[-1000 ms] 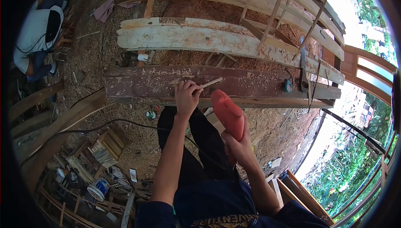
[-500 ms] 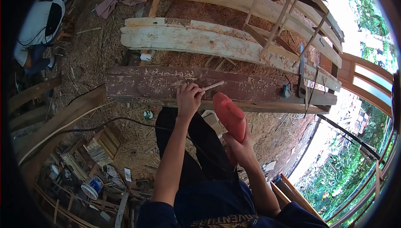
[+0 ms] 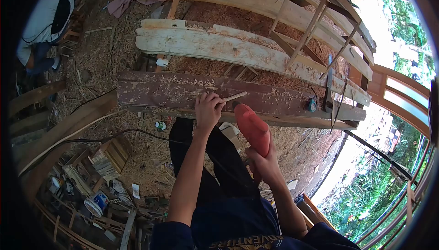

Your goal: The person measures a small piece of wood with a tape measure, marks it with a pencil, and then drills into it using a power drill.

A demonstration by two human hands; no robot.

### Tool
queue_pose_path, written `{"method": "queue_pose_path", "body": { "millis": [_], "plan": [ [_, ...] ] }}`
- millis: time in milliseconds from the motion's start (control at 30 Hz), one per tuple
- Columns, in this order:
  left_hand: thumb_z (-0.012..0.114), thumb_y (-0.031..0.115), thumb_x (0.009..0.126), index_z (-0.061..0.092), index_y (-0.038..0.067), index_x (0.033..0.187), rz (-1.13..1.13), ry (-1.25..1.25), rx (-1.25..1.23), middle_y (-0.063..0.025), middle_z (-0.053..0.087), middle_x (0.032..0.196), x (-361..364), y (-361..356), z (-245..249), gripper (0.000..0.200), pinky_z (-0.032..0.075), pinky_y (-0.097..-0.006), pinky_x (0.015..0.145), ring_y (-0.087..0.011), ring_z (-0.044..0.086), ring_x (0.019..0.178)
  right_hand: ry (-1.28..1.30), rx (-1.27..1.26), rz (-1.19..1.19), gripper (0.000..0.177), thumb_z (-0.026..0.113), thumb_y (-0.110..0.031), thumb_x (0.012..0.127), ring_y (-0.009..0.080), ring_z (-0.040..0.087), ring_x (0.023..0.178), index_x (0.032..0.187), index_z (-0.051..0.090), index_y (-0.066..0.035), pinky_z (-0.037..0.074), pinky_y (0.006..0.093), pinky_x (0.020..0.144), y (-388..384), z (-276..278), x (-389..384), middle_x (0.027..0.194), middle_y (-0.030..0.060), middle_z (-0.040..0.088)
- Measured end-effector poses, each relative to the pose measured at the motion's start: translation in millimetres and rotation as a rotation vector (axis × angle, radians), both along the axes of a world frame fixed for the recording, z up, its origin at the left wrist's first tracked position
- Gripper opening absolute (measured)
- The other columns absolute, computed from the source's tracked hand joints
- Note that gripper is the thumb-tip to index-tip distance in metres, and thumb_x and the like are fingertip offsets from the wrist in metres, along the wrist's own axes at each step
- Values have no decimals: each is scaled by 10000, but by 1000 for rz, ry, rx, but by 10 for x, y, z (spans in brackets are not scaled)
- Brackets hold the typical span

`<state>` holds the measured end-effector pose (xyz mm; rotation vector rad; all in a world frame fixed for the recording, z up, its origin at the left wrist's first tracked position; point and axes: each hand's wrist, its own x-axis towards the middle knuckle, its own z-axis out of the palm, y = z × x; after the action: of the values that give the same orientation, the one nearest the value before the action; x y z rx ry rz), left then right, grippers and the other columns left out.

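Observation:
My left hand point(image 3: 209, 109) is closed around one end of a thin wooden stick point(image 3: 235, 96), pressing it onto the long brown board point(image 3: 160, 87). The stick's free end points right. My right hand point(image 3: 265, 161) grips the handle of a red power tool point(image 3: 253, 129); its exact kind I cannot make out. The tool's dark front end is close to the stick, over the board's near edge. Whether they touch cannot be told. Wood shavings lie scattered on the board.
A blue tape measure point(image 3: 312, 104) and a dark-bladed tool point(image 3: 329, 96) lie at the board's right end. Beyond are a pale weathered plank point(image 3: 183, 39) and a wooden frame point(image 3: 306, 35). A black cable point(image 3: 123, 133) crosses left. Another person point(image 3: 50, 21) is at upper left.
The view has shifted slightly. My left hand still holds the stick, and the red tool stays close to it in my right hand.

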<state>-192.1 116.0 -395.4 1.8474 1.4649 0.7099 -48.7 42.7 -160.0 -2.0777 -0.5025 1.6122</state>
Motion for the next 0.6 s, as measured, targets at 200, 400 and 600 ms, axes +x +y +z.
{"method": "queue_pose_path", "body": {
  "millis": [200, 400, 600],
  "plan": [
    [822, 215, 859, 779, 136, 865, -14, 14, -20, 26, 643, 907, -5, 3, -4, 90, 431, -422, 883, -227, 586, 937, 4, -50, -8, 940, 667, -47, 872, 135, 561, 504, 1659, 174, -187, 466, 294, 443, 33, 23, 29, 1188, 170, 614],
    [826, 208, 850, 777, 137, 862, -10, -4, -26, 27, 639, 905, -5, 6, 3, 87, 427, -421, 900, -223, 576, 930, 1, -86, -8, 950, 668, -44, 872, 140, 562, 498, 1664, 163, -190, 463, 295, 437, 88, 59, 15, 1141, 163, 625],
    [813, 214, 861, 778, 155, 887, -29, 20, -47, 44, 627, 927, -17, 4, 8, 73, 416, -409, 891, -209, 567, 946, 5, -114, -17, 961, 663, -33, 863, 142, 562, 493, 1665, 160, -191, 462, 296, 432, 154, 102, -4, 1071, 154, 627]
  ]
}}
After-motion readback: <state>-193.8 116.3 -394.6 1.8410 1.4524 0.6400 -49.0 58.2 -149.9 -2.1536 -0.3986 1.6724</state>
